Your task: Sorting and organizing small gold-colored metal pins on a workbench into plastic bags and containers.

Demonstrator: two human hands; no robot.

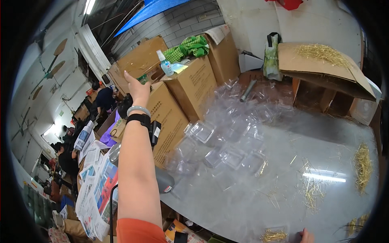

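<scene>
shallow clear plastic box [285, 232] with thin gold-coloured, pin-like pieces [274, 235] in it: on the grey, smooth-topped table [227, 210], at the near edge of view. right hand [307, 236] just beside it, to its right; mostly cut off by the lower edge, so cannot tell whether its fingers are wide, narrow or holding anything.

left arm stretched far forward, orange sleeve [139, 231], pale bangle [139, 109] and black strap [139, 118] at the wrist. left hand [139, 90] over the brown cardboard cartons [194, 83], thumb raised. small green object [143, 78] right at its fingers, partly hidden; cannot tell if gripped or merely behind.

mid-table: loose heap of empty clear plastic boxes [233, 156], tipped at many angles. grey metal tube [248, 90] at the heap's far side. loose gold pieces [311, 188] scattered to the right; a denser golden bundle [363, 167] by the right edge.

far right: opened brown cardboard box [291, 65], more gold pieces [322, 53] on top. green-and-white bag [272, 56] upright beside it.

on the cartons: clear bluish spray bottle [165, 67], green checked cloth [188, 47]. left of the arm: spread newspapers [95, 182]. beyond, far left, a person in dark clothing [106, 99], bent forward.
</scene>
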